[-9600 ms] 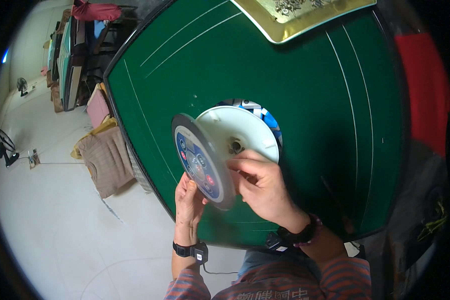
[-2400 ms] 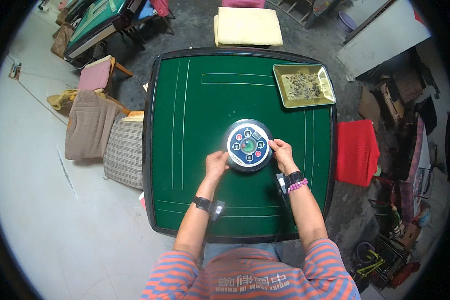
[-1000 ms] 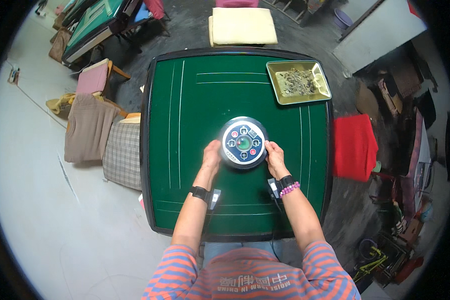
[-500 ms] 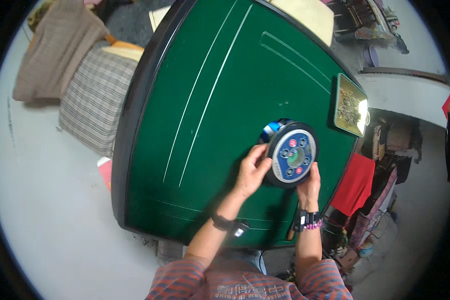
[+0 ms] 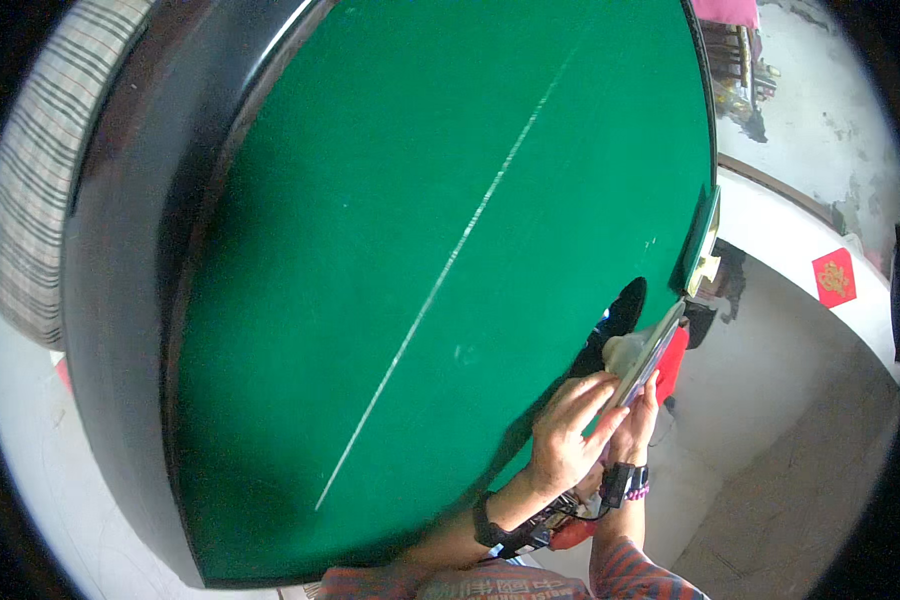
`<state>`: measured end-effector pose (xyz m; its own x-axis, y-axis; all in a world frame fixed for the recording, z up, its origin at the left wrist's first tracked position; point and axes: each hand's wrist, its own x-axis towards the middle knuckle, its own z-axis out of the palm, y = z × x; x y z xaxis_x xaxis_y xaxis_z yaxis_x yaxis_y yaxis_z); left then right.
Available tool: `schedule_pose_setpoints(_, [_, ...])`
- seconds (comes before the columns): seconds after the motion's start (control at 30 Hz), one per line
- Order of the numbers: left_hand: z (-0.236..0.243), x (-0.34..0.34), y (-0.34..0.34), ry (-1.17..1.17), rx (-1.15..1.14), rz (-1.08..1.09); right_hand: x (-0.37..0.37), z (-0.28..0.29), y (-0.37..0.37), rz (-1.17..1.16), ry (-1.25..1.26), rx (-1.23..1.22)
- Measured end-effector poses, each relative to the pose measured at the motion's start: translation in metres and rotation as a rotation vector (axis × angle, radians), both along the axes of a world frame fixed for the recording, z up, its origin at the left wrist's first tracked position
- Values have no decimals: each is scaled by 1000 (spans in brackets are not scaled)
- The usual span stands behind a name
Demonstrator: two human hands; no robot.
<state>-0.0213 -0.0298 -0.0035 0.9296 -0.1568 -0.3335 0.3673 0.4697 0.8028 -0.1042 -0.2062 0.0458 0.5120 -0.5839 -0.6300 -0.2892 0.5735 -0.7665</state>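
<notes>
A round control panel (image 5: 652, 352), seen almost edge-on, is held over the green felt table (image 5: 400, 220), with part of its pale underside showing. My left hand (image 5: 568, 430) grips its near, left side with fingers bent against it. My right hand (image 5: 635, 410) holds the far edge lower down, partly hidden behind my left. Beside the panel a dark round opening (image 5: 627, 300) shows in the felt, mostly hidden by it. A shallow tray (image 5: 709, 245) sits at the table's right edge, seen from the side.
A wide black rim (image 5: 130, 280) borders the table on the left, beside a striped cushion (image 5: 25, 190). Beyond the right edge are a red cloth (image 5: 675, 365), a white wall (image 5: 790, 220) with a red paper square (image 5: 834, 278), and a pink seat (image 5: 725, 12).
The panel has been lifted and tipped from face-up to nearly edge-on, uncovering part of the opening. My view has swung closer and sideways, and the table's left rim now fills much more of it.
</notes>
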Motion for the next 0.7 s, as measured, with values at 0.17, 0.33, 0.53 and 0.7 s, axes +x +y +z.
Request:
schedule_pose_setpoints(0.17, [-5, -4, 1, -29, -65, -16, -2, 0, 1, -13, 112, -145])
schedule_pose_setpoints(0.33, [-5, -11, -5, 13, -76, 25, -2, 4, -3, -27, 163, -182])
schedule_pose_setpoints(0.53, [-3, -5, -2, 32, -68, 37, 4, 3, 6, -27, 154, -174])
schedule_pose_setpoints(0.7, [-1, -5, -4, 69, -114, 11, 16, 9, 22, -52, 210, -247])
